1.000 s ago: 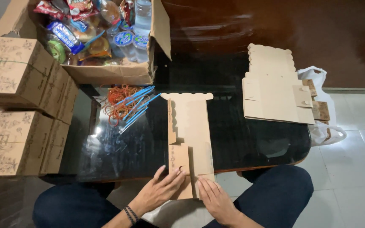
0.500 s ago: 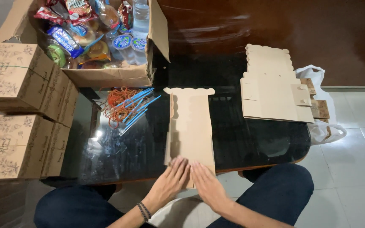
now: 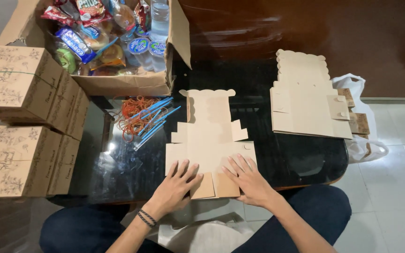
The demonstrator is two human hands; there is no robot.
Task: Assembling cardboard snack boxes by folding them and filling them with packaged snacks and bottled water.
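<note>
I have both palms down on the flat cardboard box blank [image 3: 210, 140], which lies on the dark glass table [image 3: 301, 159] straight ahead of me, its long axis running away from my body toward the scalloped end. My left hand [image 3: 176, 185] presses the near-left panel with fingers spread; my right hand [image 3: 247, 180] does the same on the near-right panel. Neither pinches anything. The two small near flaps sit between my hands, about equally close to each.
</note>
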